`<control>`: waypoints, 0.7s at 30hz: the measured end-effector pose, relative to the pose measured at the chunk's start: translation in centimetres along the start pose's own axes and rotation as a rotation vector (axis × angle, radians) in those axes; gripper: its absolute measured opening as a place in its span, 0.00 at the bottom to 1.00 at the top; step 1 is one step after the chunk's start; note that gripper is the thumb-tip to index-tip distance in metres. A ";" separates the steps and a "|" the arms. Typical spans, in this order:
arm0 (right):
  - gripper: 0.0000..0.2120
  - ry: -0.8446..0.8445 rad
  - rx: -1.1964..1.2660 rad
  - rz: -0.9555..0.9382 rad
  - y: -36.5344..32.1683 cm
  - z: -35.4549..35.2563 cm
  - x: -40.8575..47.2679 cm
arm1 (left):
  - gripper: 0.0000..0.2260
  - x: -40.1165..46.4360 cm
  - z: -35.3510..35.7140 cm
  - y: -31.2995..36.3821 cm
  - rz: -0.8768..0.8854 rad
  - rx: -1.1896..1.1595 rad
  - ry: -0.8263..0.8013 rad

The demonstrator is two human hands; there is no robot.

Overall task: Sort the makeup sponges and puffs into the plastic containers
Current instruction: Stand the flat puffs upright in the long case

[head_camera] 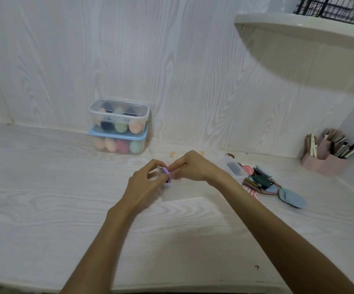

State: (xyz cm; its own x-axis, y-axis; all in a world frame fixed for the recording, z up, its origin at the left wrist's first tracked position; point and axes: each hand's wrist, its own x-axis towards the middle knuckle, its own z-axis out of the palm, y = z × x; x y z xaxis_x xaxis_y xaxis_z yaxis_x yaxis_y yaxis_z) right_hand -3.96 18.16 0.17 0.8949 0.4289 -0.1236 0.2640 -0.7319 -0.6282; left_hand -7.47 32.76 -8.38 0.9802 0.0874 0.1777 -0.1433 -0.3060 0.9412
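Whitewashed desk (44,198): both hands' grip, left hand (145,180) and right hand (189,167), pinching lilac puff (165,172) (flat, rounded).

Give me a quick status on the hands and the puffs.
Both hands, left and right, pinching a purple puff over a clear container. Puff pile waiting at right. Nothing in the way.

Lilac puff (165,172); blue container lid (116,135); pink organizer (324,161); pale wood-grain table (44,198); blue-grey puff (292,197).
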 end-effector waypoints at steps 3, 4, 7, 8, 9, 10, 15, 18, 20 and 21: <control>0.11 0.084 -0.068 -0.068 0.2 0.5 0.0 | 0.12 0.0 0.0 0.1 -0.002 0.000 0.015; 0.11 0.104 -0.113 -0.089 0.2 0.5 0.0 | 0.12 0.0 0.0 0.2 -0.001 -0.001 0.015; 0.12 0.104 -0.169 -0.099 0.5 0.0 0.2 | 0.13 0.0 0.1 0.1 0.006 0.013 0.022; 0.12 0.083 -0.155 -0.092 0.5 -0.2 0.4 | 0.13 0.0 0.1 0.1 0.006 0.016 0.024; 0.11 0.053 -0.143 -0.092 0.6 -0.5 0.6 | 0.14 0.0 0.2 0.1 0.004 0.013 0.024; 0.11 0.009 -0.128 -0.093 0.6 -0.7 0.9 | 0.14 0.0 0.2 0.2 -0.001 0.006 0.026; 0.13 -0.151 -0.058 -0.057 0.6 -3.1 1.2 | 0.12 0.0 0.2 0.2 -0.028 -0.019 0.041; 0.11 -0.049 -0.093 -0.051 1.4 -7.3 -0.7 | 0.09 0.1 0.3 0.1 -0.024 -0.031 0.041; 0.09 0.036 -0.129 0.051 3.6 -10.4 -2.5 | 0.08 0.1 0.4 0.1 -0.023 -0.030 0.044; 0.09 0.067 -0.167 0.134 5.1 -11.8 -3.4 | 0.08 0.1 0.4 0.0 -0.023 -0.027 0.044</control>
State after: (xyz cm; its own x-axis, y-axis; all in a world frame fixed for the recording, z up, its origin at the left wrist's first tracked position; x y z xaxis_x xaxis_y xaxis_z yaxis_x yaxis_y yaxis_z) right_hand -1.43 6.78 6.45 0.9465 0.2899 -0.1420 0.1923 -0.8596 -0.4734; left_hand -7.31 32.37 -8.44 0.9764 0.1359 0.1678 -0.1250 -0.2780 0.9524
